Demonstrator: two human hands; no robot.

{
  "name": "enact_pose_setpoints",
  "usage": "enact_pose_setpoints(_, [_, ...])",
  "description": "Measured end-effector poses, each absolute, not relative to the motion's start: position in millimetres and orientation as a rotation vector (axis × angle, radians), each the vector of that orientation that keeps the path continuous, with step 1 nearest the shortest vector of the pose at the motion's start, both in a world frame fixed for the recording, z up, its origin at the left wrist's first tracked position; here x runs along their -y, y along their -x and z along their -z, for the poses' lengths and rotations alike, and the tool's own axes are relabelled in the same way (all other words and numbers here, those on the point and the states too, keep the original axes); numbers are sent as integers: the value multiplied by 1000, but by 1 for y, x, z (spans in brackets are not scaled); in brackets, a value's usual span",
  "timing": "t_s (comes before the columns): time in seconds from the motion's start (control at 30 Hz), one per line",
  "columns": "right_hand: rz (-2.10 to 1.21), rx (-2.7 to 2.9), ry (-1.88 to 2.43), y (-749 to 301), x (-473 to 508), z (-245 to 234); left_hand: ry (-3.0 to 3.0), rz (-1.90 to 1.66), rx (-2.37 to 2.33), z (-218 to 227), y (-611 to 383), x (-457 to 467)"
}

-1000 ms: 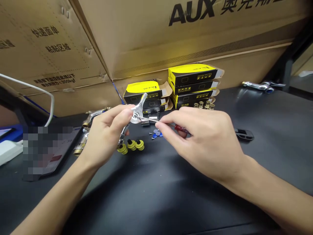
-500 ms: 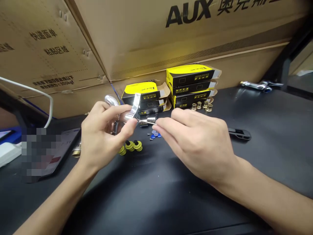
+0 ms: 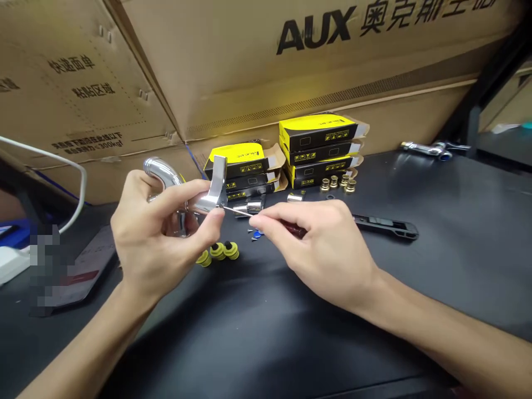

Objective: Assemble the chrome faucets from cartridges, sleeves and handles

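Wrapped round a chrome faucet (image 3: 164, 170), my left hand (image 3: 160, 235) holds it up over the table, its curved spout rising behind the fingers. The faucet's flat lever handle (image 3: 218, 180) stands upright past my fingertips. My right hand (image 3: 322, 249) grips a screwdriver by its dark red handle (image 3: 294, 229). The thin shaft (image 3: 239, 211) points left, its tip at the base of the lever; whether it sits in a screw is too small to tell. Below lie small screws and blue caps (image 3: 257, 235), and several yellow-green plugs (image 3: 217, 251) with black tops.
Two stacks of black and yellow boxes (image 3: 320, 141) stand at the back against large cartons (image 3: 233, 66). Several brass fittings (image 3: 333, 182), chrome sleeves (image 3: 253, 206) and a black utility knife (image 3: 386, 226) lie nearby. Another faucet (image 3: 434, 149) is far right, a phone (image 3: 83, 280) left.
The faucet and both hands have shifted slightly left in view. My right hand has turned, so the dark red screwdriver handle now shows. The tip stays at the lever's base.
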State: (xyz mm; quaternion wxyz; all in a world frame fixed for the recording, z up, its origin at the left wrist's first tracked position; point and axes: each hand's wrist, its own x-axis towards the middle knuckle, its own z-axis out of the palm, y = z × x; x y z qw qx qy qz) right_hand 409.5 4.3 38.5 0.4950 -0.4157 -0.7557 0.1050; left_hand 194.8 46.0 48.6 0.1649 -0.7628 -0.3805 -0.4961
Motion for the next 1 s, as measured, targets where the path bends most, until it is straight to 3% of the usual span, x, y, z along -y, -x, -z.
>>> enact_pose_setpoints(0.27, [-795, 1741, 1091, -414, -4, -50, 2100, 1308, 1005, -49, -194, -43])
enact_pose_setpoints(0.57, [-1873, 1188, 1029, -418, -11, -56, 2120, 1233, 930, -52, -192, -41])
enact_pose_setpoints(0.67, [-1725, 1307, 1081, -420, -13, -56, 2155, 1198, 907, -50, -191, -43])
enact_pose_setpoints(0.9, [-746, 1743, 1211, -418, -13, -51, 2139, 1236, 1127, -42, -203, -46])
enact_pose_setpoints(1.0, [-487, 1830, 1193, -416, -14, -45, 2133, 1260, 1153, -42, -202, -47])
